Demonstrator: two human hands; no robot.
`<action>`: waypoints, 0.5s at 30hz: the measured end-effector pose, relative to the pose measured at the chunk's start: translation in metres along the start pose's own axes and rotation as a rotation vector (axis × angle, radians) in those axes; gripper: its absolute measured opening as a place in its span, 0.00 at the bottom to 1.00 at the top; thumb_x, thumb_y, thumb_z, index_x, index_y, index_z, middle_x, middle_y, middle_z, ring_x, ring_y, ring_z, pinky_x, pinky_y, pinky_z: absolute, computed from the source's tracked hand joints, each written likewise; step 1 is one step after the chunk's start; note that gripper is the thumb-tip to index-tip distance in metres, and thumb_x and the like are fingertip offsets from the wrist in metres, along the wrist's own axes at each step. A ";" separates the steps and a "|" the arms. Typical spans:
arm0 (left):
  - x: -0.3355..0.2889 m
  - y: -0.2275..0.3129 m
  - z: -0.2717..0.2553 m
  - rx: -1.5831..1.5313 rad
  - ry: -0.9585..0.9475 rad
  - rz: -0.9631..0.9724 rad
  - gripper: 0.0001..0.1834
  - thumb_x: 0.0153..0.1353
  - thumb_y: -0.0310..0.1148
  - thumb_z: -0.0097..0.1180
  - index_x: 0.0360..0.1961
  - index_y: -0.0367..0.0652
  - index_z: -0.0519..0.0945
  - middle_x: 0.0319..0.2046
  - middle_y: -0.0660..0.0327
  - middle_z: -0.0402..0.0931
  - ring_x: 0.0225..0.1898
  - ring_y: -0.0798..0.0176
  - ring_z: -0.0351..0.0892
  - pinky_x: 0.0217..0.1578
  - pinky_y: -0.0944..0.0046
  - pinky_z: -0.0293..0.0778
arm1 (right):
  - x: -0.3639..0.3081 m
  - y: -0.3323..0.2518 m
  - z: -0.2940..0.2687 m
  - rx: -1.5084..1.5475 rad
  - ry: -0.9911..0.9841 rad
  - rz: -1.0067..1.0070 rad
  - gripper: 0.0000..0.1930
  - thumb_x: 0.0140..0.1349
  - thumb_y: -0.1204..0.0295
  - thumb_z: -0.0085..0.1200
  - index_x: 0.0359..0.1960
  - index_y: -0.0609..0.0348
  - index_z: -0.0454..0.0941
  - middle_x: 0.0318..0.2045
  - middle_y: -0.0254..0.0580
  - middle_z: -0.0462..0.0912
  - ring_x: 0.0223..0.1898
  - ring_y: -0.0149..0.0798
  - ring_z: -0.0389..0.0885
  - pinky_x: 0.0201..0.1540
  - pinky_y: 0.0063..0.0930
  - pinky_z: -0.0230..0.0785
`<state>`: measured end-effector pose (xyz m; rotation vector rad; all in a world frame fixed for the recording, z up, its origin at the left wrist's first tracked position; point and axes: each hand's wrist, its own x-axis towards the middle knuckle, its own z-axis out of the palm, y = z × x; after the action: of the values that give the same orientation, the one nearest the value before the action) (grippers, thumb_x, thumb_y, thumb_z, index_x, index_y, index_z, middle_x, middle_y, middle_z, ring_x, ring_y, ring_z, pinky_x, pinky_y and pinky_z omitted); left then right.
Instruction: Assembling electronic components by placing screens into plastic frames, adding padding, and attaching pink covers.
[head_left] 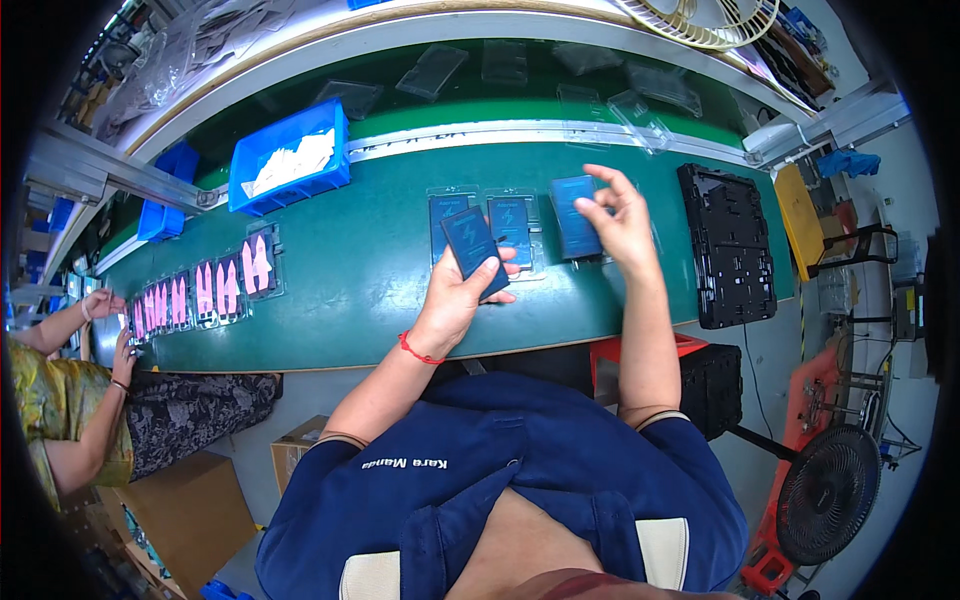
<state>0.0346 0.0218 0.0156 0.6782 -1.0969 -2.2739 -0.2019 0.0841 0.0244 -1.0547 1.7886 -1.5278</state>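
My left hand (pixel 455 295) grips a flat dark phone battery (pixel 468 242) with a lightning-bolt mark, thumb on its face. A dark edge below it may be a second one; I cannot tell. Behind it, two similar batteries (pixel 510 225) lie side by side in clear plastic trays (pixel 537 240) on the green table. To their right, another battery (pixel 573 225) lies at a slight tilt on a clear tray, mostly hidden. My right hand (pixel 622 220) is over its right edge, thumb and forefinger apart, the thumb overlapping the battery.
A black moulded tray (pixel 728 245) stands at the table's right end. At the left lie pink-stripped batteries (pixel 228 285) in a row, where a co-worker's hands (pixel 122 350) are busy. A blue bin (pixel 290 165) holds white pieces. Clear empty trays (pixel 435 72) lie behind the rail.
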 end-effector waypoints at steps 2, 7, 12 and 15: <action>-0.001 0.000 -0.004 0.043 0.057 -0.002 0.28 0.66 0.30 0.51 0.64 0.45 0.57 0.48 0.51 0.74 0.46 0.58 0.78 0.35 0.61 0.82 | 0.006 0.004 -0.021 -0.361 0.057 0.089 0.23 0.51 0.76 0.63 0.51 0.51 0.76 0.22 0.31 0.76 0.28 0.26 0.74 0.37 0.26 0.67; 0.002 0.003 0.000 0.073 0.064 0.000 0.24 0.66 0.30 0.50 0.61 0.43 0.59 0.49 0.49 0.73 0.47 0.57 0.78 0.35 0.61 0.83 | -0.004 0.016 -0.013 -0.943 0.169 -0.186 0.25 0.44 0.59 0.68 0.47 0.49 0.80 0.38 0.39 0.77 0.44 0.43 0.73 0.53 0.39 0.53; 0.018 -0.002 0.020 0.131 0.002 0.025 0.20 0.66 0.28 0.48 0.58 0.42 0.61 0.49 0.52 0.74 0.46 0.60 0.78 0.34 0.63 0.83 | -0.025 0.000 0.010 -0.645 0.183 -0.225 0.22 0.45 0.56 0.67 0.42 0.52 0.80 0.35 0.40 0.78 0.40 0.42 0.75 0.50 0.41 0.58; 0.034 -0.012 0.042 0.180 -0.132 -0.012 0.22 0.66 0.26 0.48 0.60 0.42 0.60 0.50 0.57 0.72 0.46 0.64 0.77 0.34 0.65 0.82 | -0.037 -0.006 0.022 0.039 -0.070 0.121 0.10 0.56 0.68 0.63 0.37 0.56 0.79 0.28 0.33 0.78 0.31 0.26 0.76 0.35 0.23 0.68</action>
<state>-0.0194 0.0296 0.0214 0.6121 -1.3762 -2.2754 -0.1632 0.1033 0.0230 -0.9517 1.7355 -1.4305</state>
